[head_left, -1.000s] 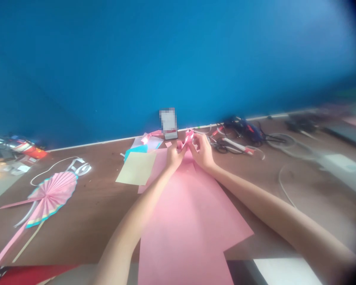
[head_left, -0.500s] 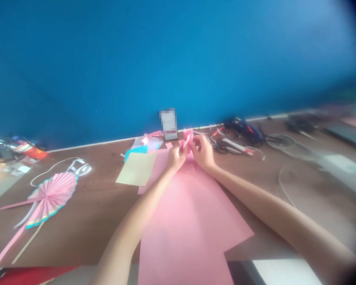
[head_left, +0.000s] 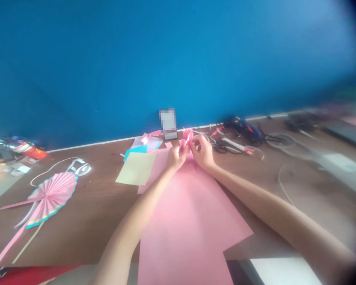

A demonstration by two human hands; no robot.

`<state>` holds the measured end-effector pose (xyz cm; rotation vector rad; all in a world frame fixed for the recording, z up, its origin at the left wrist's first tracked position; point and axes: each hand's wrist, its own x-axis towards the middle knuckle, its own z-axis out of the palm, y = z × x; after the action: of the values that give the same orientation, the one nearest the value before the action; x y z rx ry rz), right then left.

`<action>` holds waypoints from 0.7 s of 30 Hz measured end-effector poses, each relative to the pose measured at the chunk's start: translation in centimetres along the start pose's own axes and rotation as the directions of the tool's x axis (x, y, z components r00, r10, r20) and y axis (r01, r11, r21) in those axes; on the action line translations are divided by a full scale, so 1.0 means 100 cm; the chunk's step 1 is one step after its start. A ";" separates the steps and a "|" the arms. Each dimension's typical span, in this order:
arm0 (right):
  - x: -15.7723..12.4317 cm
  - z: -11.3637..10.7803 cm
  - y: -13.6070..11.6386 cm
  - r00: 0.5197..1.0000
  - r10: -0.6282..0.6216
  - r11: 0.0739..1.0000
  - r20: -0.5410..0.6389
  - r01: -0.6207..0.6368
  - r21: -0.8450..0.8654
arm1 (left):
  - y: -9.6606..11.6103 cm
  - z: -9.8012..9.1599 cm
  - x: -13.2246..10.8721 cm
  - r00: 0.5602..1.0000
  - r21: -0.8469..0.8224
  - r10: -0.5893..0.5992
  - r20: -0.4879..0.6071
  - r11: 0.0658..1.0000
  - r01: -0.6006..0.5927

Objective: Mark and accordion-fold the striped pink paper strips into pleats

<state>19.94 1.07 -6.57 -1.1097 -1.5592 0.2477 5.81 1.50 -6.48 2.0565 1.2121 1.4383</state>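
Between my two hands is a small crumpled piece of pink paper [head_left: 187,136], bent into folds or loops; its exact form is too small to tell. My left hand [head_left: 176,158] is closed on its lower left side. From the right, my right hand [head_left: 203,152] pinches the same piece between thumb and fingers. Beneath my wrists a large pink paper sheet [head_left: 184,221] stretches toward me past the table's near edge. A pale yellow paper square [head_left: 136,169] lies left of my left hand, partly over pink paper, with blue paper [head_left: 135,151] behind it.
A pleated pink paper fan [head_left: 55,194] with blue edging lies on the brown table [head_left: 97,213] at left, beside a white cord [head_left: 44,174]. A phone-like device [head_left: 168,124] stands by the blue wall. Right of my hands are a glue gun [head_left: 250,130] and cables [head_left: 280,140].
Both hands stay almost in place on the small pink paper, with barely any shift in it. The whole view has moved very slightly.
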 end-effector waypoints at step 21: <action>0.000 0.001 0.001 1.000 -0.019 0.999 0.025 0.018 0.038 | -0.006 0.003 0.004 0.991 0.055 0.133 0.001 0.990 -0.133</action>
<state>19.92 1.13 -6.65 -1.0658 -1.5804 0.2779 5.85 2.20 -6.72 2.2105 1.1463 1.4821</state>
